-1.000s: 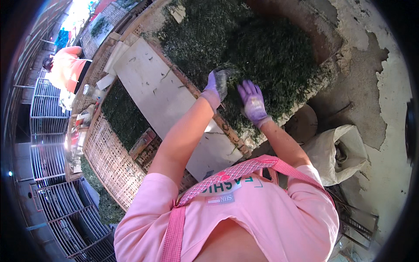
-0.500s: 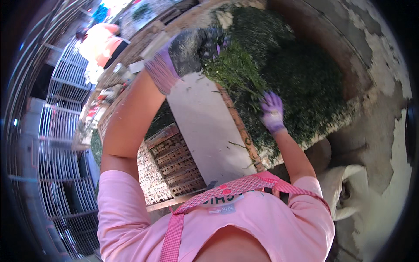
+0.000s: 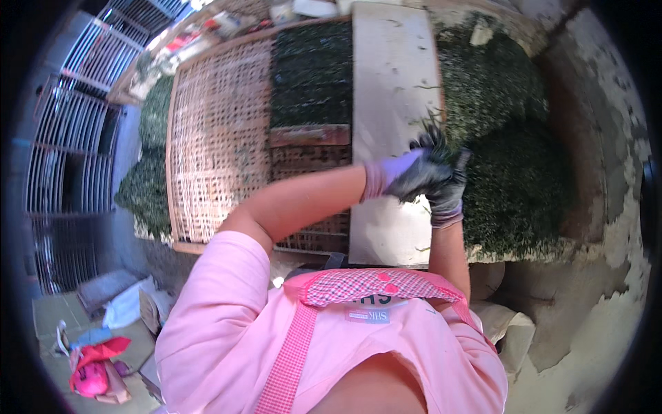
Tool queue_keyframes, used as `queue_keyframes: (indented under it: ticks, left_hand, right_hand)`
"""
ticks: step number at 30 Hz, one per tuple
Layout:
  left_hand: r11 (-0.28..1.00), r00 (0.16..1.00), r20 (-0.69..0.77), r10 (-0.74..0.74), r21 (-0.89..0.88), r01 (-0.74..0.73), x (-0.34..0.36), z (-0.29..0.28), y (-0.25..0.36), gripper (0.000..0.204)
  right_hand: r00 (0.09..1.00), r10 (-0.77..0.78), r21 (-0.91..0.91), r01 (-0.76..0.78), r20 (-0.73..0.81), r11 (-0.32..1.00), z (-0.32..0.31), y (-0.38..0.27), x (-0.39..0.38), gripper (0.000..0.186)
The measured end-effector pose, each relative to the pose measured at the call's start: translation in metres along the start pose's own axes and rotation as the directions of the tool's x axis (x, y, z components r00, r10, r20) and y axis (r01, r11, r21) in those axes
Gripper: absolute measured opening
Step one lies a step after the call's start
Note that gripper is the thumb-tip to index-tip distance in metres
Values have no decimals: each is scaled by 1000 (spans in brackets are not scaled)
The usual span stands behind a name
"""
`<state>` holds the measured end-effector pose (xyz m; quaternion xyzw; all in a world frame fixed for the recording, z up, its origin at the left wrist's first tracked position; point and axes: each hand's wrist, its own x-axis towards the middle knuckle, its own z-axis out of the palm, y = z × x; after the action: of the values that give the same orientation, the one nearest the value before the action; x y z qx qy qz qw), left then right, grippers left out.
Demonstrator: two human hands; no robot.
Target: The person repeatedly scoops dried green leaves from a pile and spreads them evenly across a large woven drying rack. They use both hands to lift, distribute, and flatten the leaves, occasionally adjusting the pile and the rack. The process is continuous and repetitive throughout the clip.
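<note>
In purple gloves with dark-coated palms, my left hand and my right hand are close together over the right edge of a long pale board. Dark green leafy strands stick up from the fingers of my left hand, which are closed round them. The fingers of my right hand are smeared and partly hidden behind the left, so their grip is unclear. Beside the hands lies a large heap of the same dark green material. Left of the board is another dark green patch.
A woven bamboo tray fills the middle left, with more greenery past it. Metal racks stand at the far left. Cardboard with pink and red items lies lower left. A pale sack sits below the right-hand heap.
The view has turned, squaring the board and showing the cardboard; the co-worker has left it. My left hand swung up-left with greenery, and is now back down beside my right hand.
</note>
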<state>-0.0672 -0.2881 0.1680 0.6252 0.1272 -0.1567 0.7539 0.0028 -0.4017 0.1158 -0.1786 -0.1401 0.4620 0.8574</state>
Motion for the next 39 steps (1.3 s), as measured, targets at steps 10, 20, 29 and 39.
queue_keyframes:
  ticks: [10,20,29,39]
  left_hand:
    - [931,927,-226,-301,142,337,-190,-256,-106,32]
    - [358,450,-765,461,625,694,-128,-270,-276,83]
    - [419,391,-514,764,855,305,-99,-201,-203,47]
    - [584,503,-582,639,793,176,16,-149,-202,35]
  right_hand:
    - [985,82,-971,-162,-150,177,-40,175,69,33]
    - [890,-424,-827,-360,-166,-432,-23,221,73,24]
    - [662,49,-510,-621,-748,595,-84,93,31,24]
    - [756,-579,-951,-204,-303,232,-205,-71,142,33]
